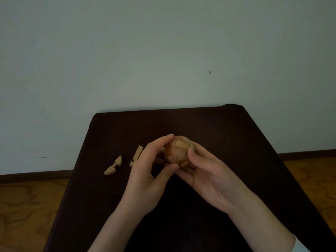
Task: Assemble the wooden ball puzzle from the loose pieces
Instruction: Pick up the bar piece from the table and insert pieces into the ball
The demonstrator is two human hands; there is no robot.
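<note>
A partly built wooden ball (177,151) is held between both hands above the dark table (227,135). My left hand (149,171) curls its fingers over the ball's top and its thumb under the left side. My right hand (205,171) cups the ball from below and the right, thumb pressed on its side. Two loose pieces lie on the table to the left: a notched piece with rounded ends (113,165) and a straight notched bar (136,155), the bar partly hidden behind my left hand.
The dark table stands against a pale wall (163,51). Wooden floor (27,206) shows on both sides of it, with a dark skirting board along the wall. A white sleeve cuff (300,246) shows at the lower right.
</note>
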